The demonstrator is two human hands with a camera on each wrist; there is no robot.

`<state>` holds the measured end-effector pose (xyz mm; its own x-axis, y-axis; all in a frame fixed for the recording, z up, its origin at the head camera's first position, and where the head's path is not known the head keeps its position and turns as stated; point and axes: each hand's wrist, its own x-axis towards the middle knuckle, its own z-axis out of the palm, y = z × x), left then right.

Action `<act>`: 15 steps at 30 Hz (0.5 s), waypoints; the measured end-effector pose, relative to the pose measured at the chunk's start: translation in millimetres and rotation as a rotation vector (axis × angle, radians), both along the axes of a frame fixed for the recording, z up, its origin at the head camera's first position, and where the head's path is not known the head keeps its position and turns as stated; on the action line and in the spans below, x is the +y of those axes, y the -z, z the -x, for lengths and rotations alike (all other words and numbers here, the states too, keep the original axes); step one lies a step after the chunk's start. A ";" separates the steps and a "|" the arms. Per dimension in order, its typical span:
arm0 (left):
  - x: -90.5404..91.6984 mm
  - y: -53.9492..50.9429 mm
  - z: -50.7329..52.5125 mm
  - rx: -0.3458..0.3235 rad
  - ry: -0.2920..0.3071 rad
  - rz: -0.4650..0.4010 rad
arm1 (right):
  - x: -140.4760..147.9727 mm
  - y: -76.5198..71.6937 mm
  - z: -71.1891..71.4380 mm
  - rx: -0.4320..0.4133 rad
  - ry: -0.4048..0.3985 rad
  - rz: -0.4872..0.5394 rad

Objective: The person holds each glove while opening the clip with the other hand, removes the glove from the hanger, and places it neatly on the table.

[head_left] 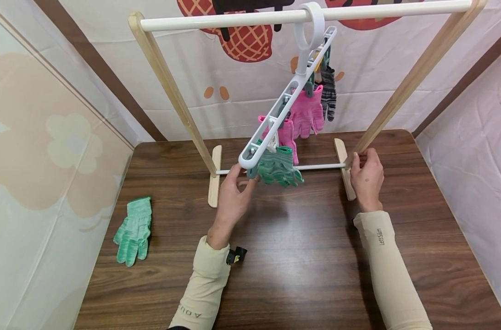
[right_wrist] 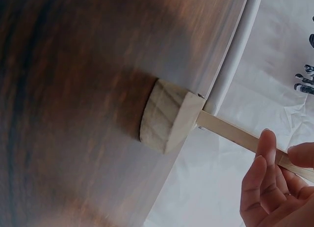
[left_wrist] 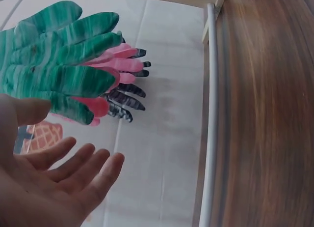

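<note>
My left hand [head_left: 232,197] is at the near end of a white clip hanger [head_left: 271,124], its fingers loosely spread. In the left wrist view the thumb lies close to the green glove [left_wrist: 54,60]; whether it touches cannot be told. Pink gloves [head_left: 307,110] and a black-grey glove [head_left: 328,94] hang farther along the hanger. My right hand [head_left: 368,181] holds the right wooden post [head_left: 411,82] of the drying rack low down, thumb and fingers around it, as the right wrist view also shows with the post [right_wrist: 230,132].
The hanger's ring hooks over the rack's white top bar [head_left: 234,19]. A loose light green glove [head_left: 135,231] lies on the brown wooden table [head_left: 300,275] at the left. Wooden feet [head_left: 214,183] carry the rack, joined by a thin white lower bar [head_left: 322,167]. Printed cloth walls surround the table.
</note>
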<state>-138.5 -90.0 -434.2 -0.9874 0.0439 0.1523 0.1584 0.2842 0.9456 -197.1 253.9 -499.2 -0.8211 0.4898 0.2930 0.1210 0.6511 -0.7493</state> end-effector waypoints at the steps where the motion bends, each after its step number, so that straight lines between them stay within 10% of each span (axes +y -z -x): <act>1: 0.7 0.0 0.3 0.003 0.008 -0.002 | 0.2 0.3 -0.2 0.002 0.000 -0.001; 15: 8.1 1.1 -1.2 0.046 0.140 -0.033 | 0.2 2.6 0.5 0.012 0.008 -0.005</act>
